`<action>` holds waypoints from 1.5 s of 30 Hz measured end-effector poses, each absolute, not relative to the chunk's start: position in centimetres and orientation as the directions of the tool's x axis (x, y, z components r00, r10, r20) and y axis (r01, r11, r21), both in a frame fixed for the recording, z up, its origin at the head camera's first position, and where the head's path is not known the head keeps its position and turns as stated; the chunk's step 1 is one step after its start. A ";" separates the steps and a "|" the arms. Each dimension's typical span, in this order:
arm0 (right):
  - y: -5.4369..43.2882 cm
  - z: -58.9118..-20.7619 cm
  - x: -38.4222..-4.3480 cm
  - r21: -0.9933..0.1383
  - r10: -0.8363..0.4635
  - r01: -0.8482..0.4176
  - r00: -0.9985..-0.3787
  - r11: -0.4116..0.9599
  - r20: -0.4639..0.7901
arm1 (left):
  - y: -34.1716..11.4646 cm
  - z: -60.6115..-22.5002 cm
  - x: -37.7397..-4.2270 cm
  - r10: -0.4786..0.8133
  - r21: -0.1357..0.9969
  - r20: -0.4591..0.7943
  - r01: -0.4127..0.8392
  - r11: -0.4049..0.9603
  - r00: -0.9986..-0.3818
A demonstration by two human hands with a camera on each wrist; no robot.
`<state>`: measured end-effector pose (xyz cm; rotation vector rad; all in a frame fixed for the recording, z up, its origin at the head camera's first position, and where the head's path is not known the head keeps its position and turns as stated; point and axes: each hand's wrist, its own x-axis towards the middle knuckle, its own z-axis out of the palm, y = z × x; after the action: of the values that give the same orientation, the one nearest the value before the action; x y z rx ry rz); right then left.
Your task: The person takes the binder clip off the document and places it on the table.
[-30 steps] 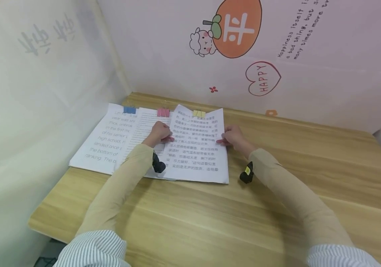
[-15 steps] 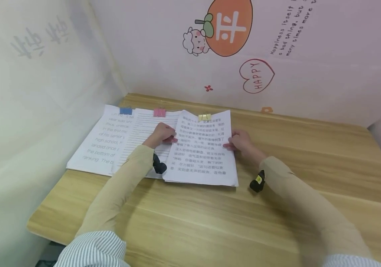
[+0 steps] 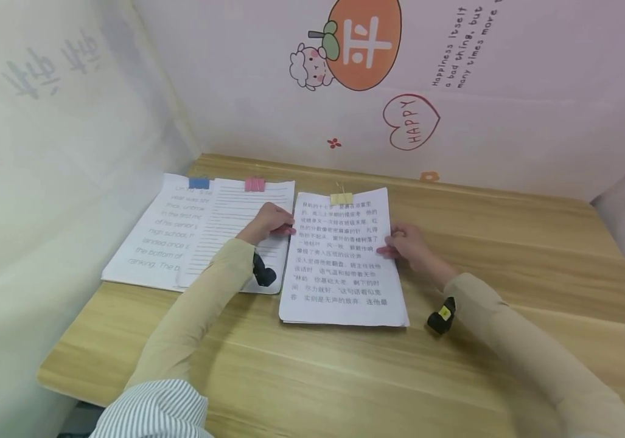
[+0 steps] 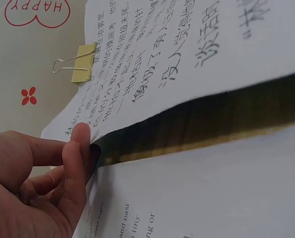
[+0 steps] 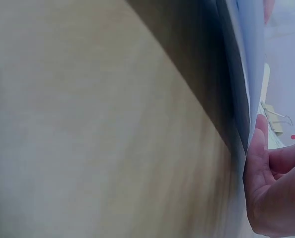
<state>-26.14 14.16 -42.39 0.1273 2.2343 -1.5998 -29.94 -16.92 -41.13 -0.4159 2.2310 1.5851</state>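
A stack of printed paper with Chinese text has a yellow binder clip at its top edge. My left hand pinches the stack's left edge between thumb and fingers. On the opposite side, my right hand grips the right edge. In the left wrist view, the sheets bow upward beside my fingers, with dark shadow under them. The right wrist view has the stack's edge raised over the wood, casting a shadow.
Left of the held stack lie a lined paper stack with a pink binder clip and an English-text stack with a blue binder clip. All are on the wooden table, before a printed wall covering.
Both hands have moved the yellow-clipped stack right and toward the person, off the lined stack. The lined stack's right part is now uncovered. The head view has shifted slightly.
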 end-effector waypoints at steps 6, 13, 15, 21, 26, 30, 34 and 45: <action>15.1 -42.6 -24.9 -0.891 -0.147 0.295 -0.921 0.344 -0.362 | -16.0 -41.7 -30.3 -0.009 0.835 -0.459 -0.435 0.338 -0.888; 16.0 -42.6 -23.7 -0.904 -0.165 0.264 -0.928 0.337 -0.333 | -14.7 -41.0 -29.4 -0.004 0.835 -0.499 -0.482 0.265 -0.867; 16.2 -42.6 -23.4 -0.905 -0.168 0.263 -0.928 0.334 -0.332 | -14.4 -41.0 -29.3 0.002 0.839 -0.503 -0.488 0.242 -0.864; 16.8 -42.6 -22.6 -0.907 -0.168 0.267 -0.928 0.326 -0.333 | -13.5 -41.5 -29.5 0.011 0.847 -0.507 -0.496 0.193 -0.862; 17.5 -42.4 -22.1 -0.912 -0.163 0.278 -0.927 0.301 -0.337 | -12.6 -41.3 -29.2 0.030 0.852 -0.494 -0.478 0.215 -0.869; 18.1 -42.2 -21.8 -0.916 -0.159 0.265 -0.933 0.302 -0.323 | -12.1 -41.2 -29.1 0.048 0.860 -0.482 -0.462 0.218 -0.875; 18.7 -42.0 -21.4 -0.915 -0.154 0.247 -0.939 0.320 -0.308 | -11.6 -40.9 -29.1 0.071 0.867 -0.469 -0.443 0.227 -0.880; 20.4 -42.1 -19.7 -0.924 -0.163 0.202 -0.950 0.325 -0.265 | -9.5 -37.8 -29.9 0.125 0.866 -0.406 -0.338 0.368 -0.905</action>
<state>-19.74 20.43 -42.09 0.0349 2.2857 -1.6619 -29.86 -9.54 -37.77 -0.1849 2.2298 1.5543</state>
